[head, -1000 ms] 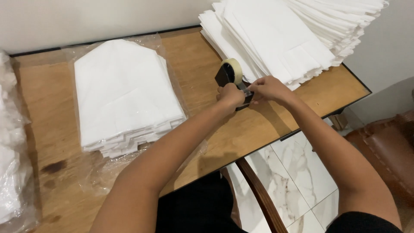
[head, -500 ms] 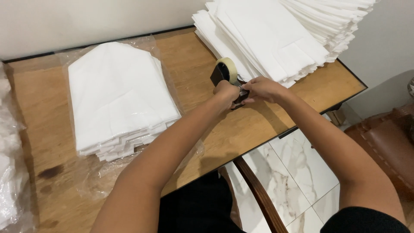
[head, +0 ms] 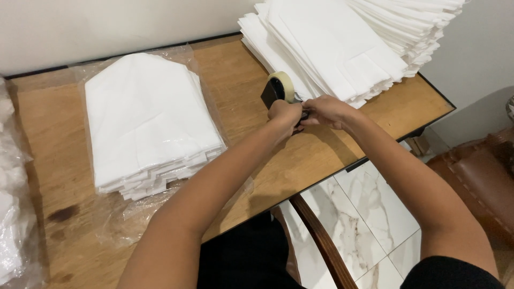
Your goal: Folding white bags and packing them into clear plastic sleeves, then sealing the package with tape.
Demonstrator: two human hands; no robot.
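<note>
A black tape dispenser with a roll of pale tape [head: 279, 87] stands on the wooden table [head: 235, 91], near its right side. My left hand [head: 284, 113] grips the dispenser's lower body. My right hand [head: 325, 111] meets it from the right, fingers pinched at the dispenser's front end; what they pinch is hidden. Left of my arms lies a stack of folded white cloth pieces inside a clear plastic bag [head: 147, 120].
A large fanned pile of white folded pieces [head: 348, 43] covers the table's back right corner. More clear plastic with white goods [head: 10, 203] lies at the left edge. A wooden chair back [head: 318, 241] and marble floor tiles [head: 364, 214] show below the table.
Both hands stay on the tape dispenser in the same spot on the table; the view has drifted slightly.
</note>
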